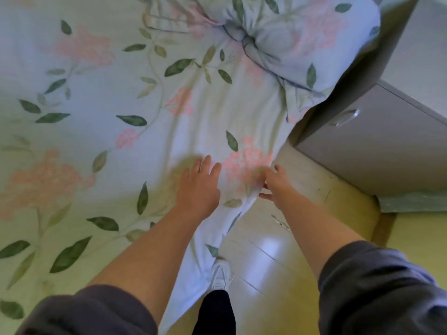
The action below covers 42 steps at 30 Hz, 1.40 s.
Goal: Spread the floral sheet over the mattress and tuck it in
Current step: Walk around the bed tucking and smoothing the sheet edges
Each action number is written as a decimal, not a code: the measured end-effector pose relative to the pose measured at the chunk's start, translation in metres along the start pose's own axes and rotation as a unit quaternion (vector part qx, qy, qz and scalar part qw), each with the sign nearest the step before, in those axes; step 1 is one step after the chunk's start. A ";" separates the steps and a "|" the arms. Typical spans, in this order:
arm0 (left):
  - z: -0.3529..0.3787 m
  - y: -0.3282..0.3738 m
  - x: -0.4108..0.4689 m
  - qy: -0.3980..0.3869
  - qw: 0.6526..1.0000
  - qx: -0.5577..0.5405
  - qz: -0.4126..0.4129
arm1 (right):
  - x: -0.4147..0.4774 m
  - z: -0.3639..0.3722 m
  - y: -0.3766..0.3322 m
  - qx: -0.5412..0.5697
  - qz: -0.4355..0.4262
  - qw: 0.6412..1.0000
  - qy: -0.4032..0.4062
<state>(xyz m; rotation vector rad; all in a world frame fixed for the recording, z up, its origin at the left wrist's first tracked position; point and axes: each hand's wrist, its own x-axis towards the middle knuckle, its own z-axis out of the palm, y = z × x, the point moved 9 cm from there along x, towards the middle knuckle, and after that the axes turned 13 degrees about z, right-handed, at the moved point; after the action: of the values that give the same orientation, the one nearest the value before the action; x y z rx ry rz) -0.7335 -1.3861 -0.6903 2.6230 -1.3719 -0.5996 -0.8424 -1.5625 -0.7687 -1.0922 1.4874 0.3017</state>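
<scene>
Head view shows the floral sheet (145, 105) lying across the bed and hiding the mattress, its near side edge hanging loose toward the floor (278, 262). The left hand (198, 187) rests flat on the sheet just inside that edge, fingers straight and spread. The right hand (274, 184) is at the hanging edge, blurred; I cannot tell whether it pinches the cloth or only touches it. Spreading looks largely done, though creases run up toward the pillow (290, 39). Tucking this side seems to be the step in hand. The next move probably calls for gathering the loose edge and pushing it under the mattress, working toward the grey cabinet (362, 146).
</scene>
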 end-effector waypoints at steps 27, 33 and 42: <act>0.020 0.030 0.244 -0.038 0.996 0.081 -0.017 | 0.180 -0.087 -0.178 0.141 0.071 0.987 0.001; 0.006 0.034 0.240 -0.010 0.995 0.088 -0.044 | 0.192 -0.110 -0.201 -0.121 -0.029 0.982 0.145; -0.017 0.057 0.258 -0.026 0.996 -0.019 -0.088 | 0.189 -0.138 -0.188 -0.160 0.093 0.972 0.142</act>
<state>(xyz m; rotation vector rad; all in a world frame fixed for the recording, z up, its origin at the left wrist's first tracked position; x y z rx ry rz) -0.6387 -1.6294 -0.7327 2.7344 -1.1374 -0.7118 -0.7604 -1.8458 -0.8252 -1.2937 1.8464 0.5499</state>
